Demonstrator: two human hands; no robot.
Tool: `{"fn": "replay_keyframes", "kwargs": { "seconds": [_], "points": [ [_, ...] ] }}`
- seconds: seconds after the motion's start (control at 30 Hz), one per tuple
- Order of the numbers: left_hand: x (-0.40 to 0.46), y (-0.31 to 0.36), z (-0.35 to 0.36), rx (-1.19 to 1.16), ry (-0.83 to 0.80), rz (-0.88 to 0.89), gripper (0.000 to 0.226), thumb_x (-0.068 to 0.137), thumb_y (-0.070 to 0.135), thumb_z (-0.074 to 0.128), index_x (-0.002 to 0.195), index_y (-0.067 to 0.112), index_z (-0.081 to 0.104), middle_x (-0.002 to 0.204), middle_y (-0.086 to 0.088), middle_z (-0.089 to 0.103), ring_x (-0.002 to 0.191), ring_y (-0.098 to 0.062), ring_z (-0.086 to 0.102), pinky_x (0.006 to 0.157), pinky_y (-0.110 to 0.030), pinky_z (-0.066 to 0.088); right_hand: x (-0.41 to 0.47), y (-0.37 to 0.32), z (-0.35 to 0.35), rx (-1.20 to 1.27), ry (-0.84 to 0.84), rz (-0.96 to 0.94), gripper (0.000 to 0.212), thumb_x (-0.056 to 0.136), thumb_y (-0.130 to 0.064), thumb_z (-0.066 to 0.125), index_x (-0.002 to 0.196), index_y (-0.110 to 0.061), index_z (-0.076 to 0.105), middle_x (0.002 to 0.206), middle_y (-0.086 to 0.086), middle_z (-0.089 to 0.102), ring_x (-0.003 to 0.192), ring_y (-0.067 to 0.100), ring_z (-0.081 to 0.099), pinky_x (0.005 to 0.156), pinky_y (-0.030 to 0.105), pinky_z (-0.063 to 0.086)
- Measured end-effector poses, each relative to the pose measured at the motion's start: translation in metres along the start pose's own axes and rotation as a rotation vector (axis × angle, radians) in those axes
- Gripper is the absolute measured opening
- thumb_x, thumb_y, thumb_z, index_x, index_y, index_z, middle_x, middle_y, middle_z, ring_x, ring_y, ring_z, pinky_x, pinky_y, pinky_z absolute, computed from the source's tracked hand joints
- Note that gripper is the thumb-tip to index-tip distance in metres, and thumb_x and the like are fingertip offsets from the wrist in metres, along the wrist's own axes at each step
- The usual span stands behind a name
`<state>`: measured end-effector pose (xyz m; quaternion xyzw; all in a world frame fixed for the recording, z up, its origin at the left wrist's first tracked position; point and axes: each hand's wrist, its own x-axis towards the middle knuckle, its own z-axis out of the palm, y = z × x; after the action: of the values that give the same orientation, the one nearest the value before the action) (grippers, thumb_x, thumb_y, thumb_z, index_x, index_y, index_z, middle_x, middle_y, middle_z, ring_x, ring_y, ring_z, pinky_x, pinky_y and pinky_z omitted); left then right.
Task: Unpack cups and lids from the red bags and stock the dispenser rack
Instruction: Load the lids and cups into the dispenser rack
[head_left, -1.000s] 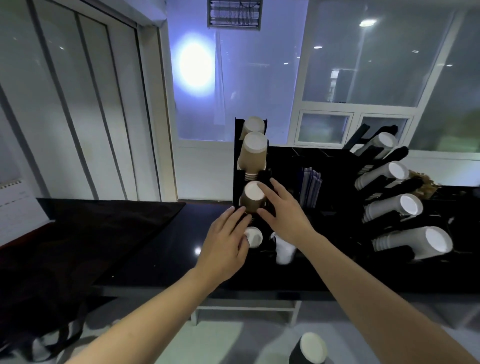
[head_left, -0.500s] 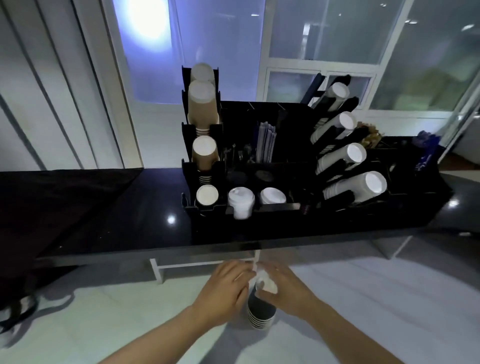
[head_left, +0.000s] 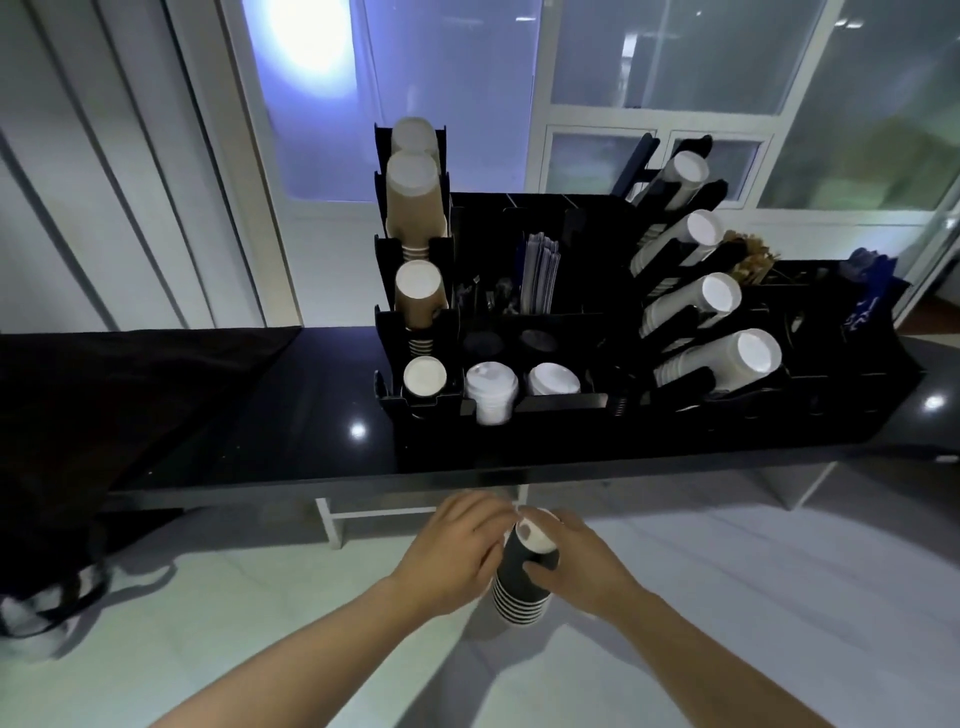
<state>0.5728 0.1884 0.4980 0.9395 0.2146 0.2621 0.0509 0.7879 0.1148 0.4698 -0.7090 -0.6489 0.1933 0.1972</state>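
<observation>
Below the front edge of the black counter, over pale floor, both hands meet on a stack of dark paper cups held bottoms-up. Left to right: a dark cloth covers the counter's left end; a bag slumps on the floor beneath it. The left hand curls its fingers round the stack's left side, fingertips near the white base of the topmost cup. The right hand grips the right side, thumb across the front wall. The dispenser rack stands at the counter's front edge, well above the hands. Its left column holds brown cups in tiers, with a small cup at the bottom; white lids sit beside it; angled white cup stacks fill the right side. Open floor lies around and right of the hands.
</observation>
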Motion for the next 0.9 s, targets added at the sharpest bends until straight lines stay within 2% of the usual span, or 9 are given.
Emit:
{"fn": "replay_keyframes", "kwargs": {
  "seconds": [0.07, 0.2, 0.3, 0.4, 0.5, 0.67, 0.8, 0.9],
  "points": [
    [0.012, -0.004, -0.018, 0.039, 0.061, 0.026, 0.039, 0.099, 0.023, 0.047, 0.133, 0.017, 0.063, 0.136, 0.002, 0.061, 0.131, -0.019, 0.050, 0.114, -0.041, 0.037, 0.008, -0.015, -0.024, -0.003, 0.068, -0.059, 0.071, 0.083, -0.039, 0.072, 0.147, -0.043, 0.041, 0.133, -0.010, 0.050, 0.118, 0.013, 0.056, 0.095, 0.021, 0.046],
    [0.040, -0.015, -0.061, 0.084, 0.229, 0.053, 0.039, 0.098, 0.022, 0.049, 0.130, 0.011, 0.066, 0.136, -0.003, 0.063, 0.129, -0.023, 0.054, 0.113, -0.044, 0.039, 0.022, -0.055, -0.085, -0.048, 0.231, -0.175, 0.073, 0.081, -0.046, 0.072, 0.145, -0.050, 0.037, 0.123, -0.021, 0.043, 0.109, 0.008, 0.056, 0.088, 0.019, 0.046],
    [0.058, -0.023, -0.099, 0.122, 0.331, 0.066, 0.037, 0.100, 0.022, 0.049, 0.132, 0.010, 0.065, 0.136, -0.004, 0.062, 0.130, -0.024, 0.053, 0.114, -0.040, 0.037, 0.032, -0.093, -0.138, -0.074, 0.356, -0.275, 0.076, 0.082, -0.048, 0.070, 0.147, -0.051, 0.032, 0.130, -0.017, 0.045, 0.108, 0.010, 0.056, 0.090, 0.026, 0.052],
    [0.064, -0.036, -0.130, 0.177, 0.401, 0.059, 0.037, 0.100, 0.020, 0.050, 0.132, 0.009, 0.064, 0.138, -0.004, 0.062, 0.131, -0.024, 0.052, 0.113, -0.040, 0.038, 0.039, -0.127, -0.182, -0.080, 0.483, -0.358, 0.075, 0.082, -0.048, 0.070, 0.147, -0.052, 0.032, 0.127, -0.020, 0.045, 0.104, 0.004, 0.053, 0.086, 0.021, 0.050],
    [0.061, -0.053, -0.149, 0.218, 0.442, 0.011, 0.037, 0.099, 0.018, 0.052, 0.133, 0.009, 0.064, 0.138, -0.004, 0.061, 0.131, -0.025, 0.053, 0.111, -0.044, 0.040, 0.045, -0.155, -0.209, -0.075, 0.566, -0.422, 0.073, 0.082, -0.044, 0.072, 0.145, -0.051, 0.036, 0.128, -0.018, 0.047, 0.107, 0.007, 0.053, 0.089, 0.024, 0.048],
    [0.042, -0.073, -0.154, 0.229, 0.445, -0.094, 0.038, 0.099, 0.022, 0.049, 0.132, 0.010, 0.065, 0.136, -0.004, 0.062, 0.127, -0.024, 0.056, 0.108, -0.044, 0.043, 0.061, -0.189, -0.220, -0.012, 0.600, -0.504, 0.070, 0.082, -0.045, 0.070, 0.144, -0.050, 0.039, 0.127, -0.017, 0.048, 0.109, 0.006, 0.052, 0.092, 0.028, 0.049],
    [0.030, -0.084, -0.145, 0.213, 0.405, -0.173, 0.040, 0.100, 0.026, 0.045, 0.132, 0.012, 0.064, 0.135, -0.001, 0.062, 0.125, -0.022, 0.055, 0.105, -0.043, 0.044, 0.078, -0.207, -0.199, 0.016, 0.549, -0.555, 0.068, 0.085, -0.033, 0.075, 0.146, -0.040, 0.045, 0.133, -0.008, 0.049, 0.116, 0.011, 0.053, 0.098, 0.035, 0.051],
    [0.023, -0.088, -0.137, 0.197, 0.376, -0.251, 0.041, 0.100, 0.027, 0.043, 0.132, 0.012, 0.064, 0.135, -0.001, 0.062, 0.125, -0.021, 0.055, 0.103, -0.043, 0.047, 0.091, -0.213, -0.182, 0.047, 0.582, -0.568, 0.064, 0.085, -0.031, 0.075, 0.144, -0.033, 0.050, 0.135, -0.006, 0.050, 0.116, 0.014, 0.054, 0.097, 0.036, 0.052]
  ]
}}
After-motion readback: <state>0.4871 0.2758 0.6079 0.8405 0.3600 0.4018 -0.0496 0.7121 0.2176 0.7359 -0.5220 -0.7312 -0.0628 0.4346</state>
